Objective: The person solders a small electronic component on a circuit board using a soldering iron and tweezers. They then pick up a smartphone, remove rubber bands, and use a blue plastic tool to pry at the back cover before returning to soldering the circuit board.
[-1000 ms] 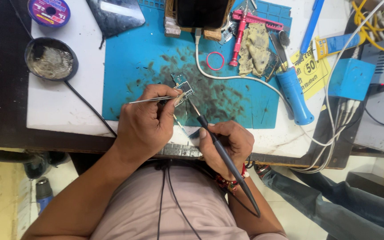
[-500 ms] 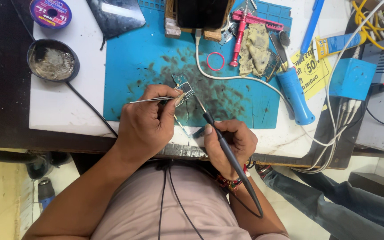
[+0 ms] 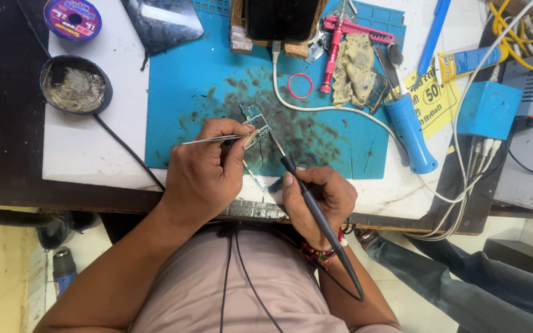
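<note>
A white counter (image 3: 87,148) carries a stained blue rubber work mat (image 3: 205,80), and everything else sits on or around it. The left hand (image 3: 202,176) rests at the mat's near edge, its fingers (image 3: 232,132) pressed together around thin silver metal tweezers (image 3: 214,140), whose tips reach the small green circuit board (image 3: 255,120) lying near the middle of the mat. The right hand (image 3: 322,197) sits just beside the left, fingers curled around a slim black soldering iron (image 3: 316,213) held like a pen, its tip touching the board. A round dark tin of flux (image 3: 75,85) stands well apart at the counter's left. A thin red rubber ring (image 3: 300,86) lies on the mat beyond the board.
</note>
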